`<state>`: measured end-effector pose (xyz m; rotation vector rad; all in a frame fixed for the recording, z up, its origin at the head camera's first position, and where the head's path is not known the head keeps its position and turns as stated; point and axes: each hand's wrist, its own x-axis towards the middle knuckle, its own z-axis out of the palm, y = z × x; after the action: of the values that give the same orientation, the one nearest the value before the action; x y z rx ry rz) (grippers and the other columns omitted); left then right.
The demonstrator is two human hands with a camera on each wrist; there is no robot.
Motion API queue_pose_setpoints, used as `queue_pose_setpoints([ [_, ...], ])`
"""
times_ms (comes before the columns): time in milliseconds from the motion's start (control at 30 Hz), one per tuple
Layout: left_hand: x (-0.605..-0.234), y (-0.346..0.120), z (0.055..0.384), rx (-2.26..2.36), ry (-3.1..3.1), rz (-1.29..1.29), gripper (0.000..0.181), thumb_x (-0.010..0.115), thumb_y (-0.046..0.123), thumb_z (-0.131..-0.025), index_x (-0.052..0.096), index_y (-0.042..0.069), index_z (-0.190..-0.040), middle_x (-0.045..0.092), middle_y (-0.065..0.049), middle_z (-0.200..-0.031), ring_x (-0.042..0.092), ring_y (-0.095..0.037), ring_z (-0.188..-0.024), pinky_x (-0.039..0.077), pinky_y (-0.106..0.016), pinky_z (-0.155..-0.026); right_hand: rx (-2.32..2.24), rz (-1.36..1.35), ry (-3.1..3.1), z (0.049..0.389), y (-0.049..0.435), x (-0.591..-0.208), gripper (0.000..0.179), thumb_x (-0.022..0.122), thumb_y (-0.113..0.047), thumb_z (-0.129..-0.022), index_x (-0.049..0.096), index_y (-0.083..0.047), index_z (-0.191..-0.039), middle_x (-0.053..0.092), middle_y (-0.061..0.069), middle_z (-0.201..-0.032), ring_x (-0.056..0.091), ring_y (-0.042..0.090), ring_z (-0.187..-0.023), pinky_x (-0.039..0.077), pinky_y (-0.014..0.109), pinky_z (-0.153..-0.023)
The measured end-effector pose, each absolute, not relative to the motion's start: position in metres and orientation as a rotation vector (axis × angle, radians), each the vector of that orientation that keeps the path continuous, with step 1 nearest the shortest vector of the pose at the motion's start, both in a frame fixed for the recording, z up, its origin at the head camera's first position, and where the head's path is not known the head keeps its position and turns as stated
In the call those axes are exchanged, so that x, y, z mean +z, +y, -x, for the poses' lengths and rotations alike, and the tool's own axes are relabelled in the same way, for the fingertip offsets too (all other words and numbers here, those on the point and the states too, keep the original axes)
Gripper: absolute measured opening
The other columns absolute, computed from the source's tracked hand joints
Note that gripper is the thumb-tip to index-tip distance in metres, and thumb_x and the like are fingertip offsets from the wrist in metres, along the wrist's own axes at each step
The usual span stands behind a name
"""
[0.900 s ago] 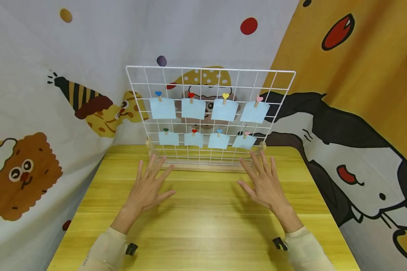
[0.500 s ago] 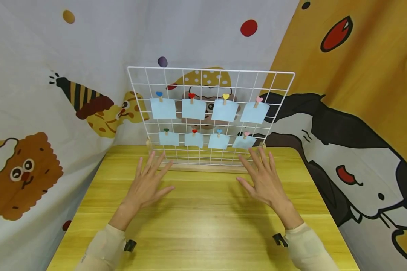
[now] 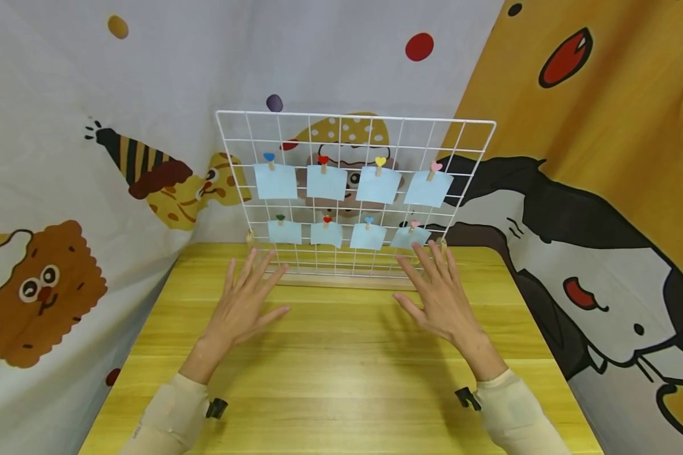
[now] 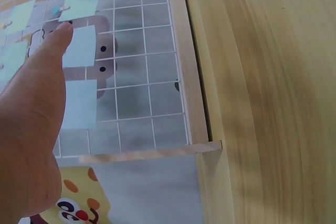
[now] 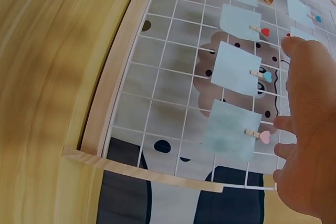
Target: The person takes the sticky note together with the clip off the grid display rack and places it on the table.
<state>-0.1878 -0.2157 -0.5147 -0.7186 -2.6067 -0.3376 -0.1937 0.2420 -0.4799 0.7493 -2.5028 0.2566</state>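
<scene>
A white wire grid rack (image 3: 355, 118) stands upright in a wooden base (image 3: 341, 280) at the back of the table. Two rows of pale blue paper notes (image 3: 276, 183) hang on it, each pinned by a small wooden clothespin with a coloured heart, such as the yellow-heart clothespin (image 3: 380, 165). My left hand (image 3: 240, 309) hovers palm down in front of the rack's left side, fingers straight and spread. Mirroring it on the right, my right hand (image 3: 441, 303) is spread likewise, fingertips overlapping the lower grid in the head view. Neither hand holds anything.
The wooden table (image 3: 330, 379) stretches from the rack toward me. Behind it hangs a printed cartoon curtain (image 3: 341, 57). A small black clip-like piece (image 3: 217, 407) shows at the left cuff, and a matching black piece (image 3: 467, 398) at the right cuff.
Both hands have shifted slightly forward toward the rack, fingers still spread. The rack, notes and clothespins stay as they were.
</scene>
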Motion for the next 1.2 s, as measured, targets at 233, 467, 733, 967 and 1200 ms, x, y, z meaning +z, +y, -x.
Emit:
queue_pose_setpoints([
  [233,-0.51,-0.216,0.189,-0.326,-2.604,0.711,0.092,0.035,0.087,-0.108,0.042,0.024,-0.175,0.013,-0.007,-0.193,0.01,-0.044,-0.178,-0.003,-0.073,-0.142,0.25,-0.765,-2.477,0.195,0.239,-0.476,0.085,0.025,-0.079,-0.114,0.05,-0.021,-0.171,0.041,0.022,-0.181,0.026,0.053,-0.171,0.02,0.079,-0.136],
  [467,-0.501,-0.216,0.194,-0.323,-2.587,0.717,0.09,0.06,0.074,-0.104,0.04,0.025,-0.177,0.011,-0.008,-0.193,0.017,-0.052,-0.175,-0.005,-0.072,-0.142,0.263,-0.792,-2.438,0.2,0.229,-0.466,0.083,0.028,-0.078,-0.114,0.05,-0.022,-0.171,0.044,0.023,-0.178,0.031,0.057,-0.168,0.019,0.08,-0.136],
  [733,-0.491,-0.211,0.201,-0.333,-2.547,0.719,0.092,0.034,0.086,-0.109,0.041,0.023,-0.176,0.013,-0.009,-0.193,0.017,-0.051,-0.175,-0.001,-0.075,-0.141,0.279,-0.829,-2.372,0.207,0.212,-0.453,0.077,0.038,-0.073,-0.115,0.05,-0.022,-0.171,0.043,0.021,-0.18,0.027,0.051,-0.173,0.017,0.077,-0.139],
  [967,-0.482,-0.21,0.206,-0.328,-2.543,0.697,0.088,0.054,0.076,-0.108,0.038,0.024,-0.177,0.018,-0.014,-0.191,0.017,-0.052,-0.175,0.004,-0.078,-0.14,0.295,-0.847,-2.373,0.209,0.202,-0.445,0.078,0.033,-0.074,-0.115,0.044,-0.023,-0.175,0.035,0.017,-0.185,0.02,0.048,-0.176,0.014,0.074,-0.141],
  [1200,-0.475,-0.21,0.21,-0.386,-2.528,0.656,0.087,0.057,0.073,-0.107,0.041,0.021,-0.176,0.027,-0.019,-0.187,0.02,-0.053,-0.174,0.008,-0.078,-0.14,0.32,-0.884,-2.272,0.215,0.189,-0.435,0.076,0.039,-0.07,-0.116,0.047,-0.02,-0.173,0.043,0.022,-0.18,0.031,0.054,-0.17,0.023,0.077,-0.137],
])
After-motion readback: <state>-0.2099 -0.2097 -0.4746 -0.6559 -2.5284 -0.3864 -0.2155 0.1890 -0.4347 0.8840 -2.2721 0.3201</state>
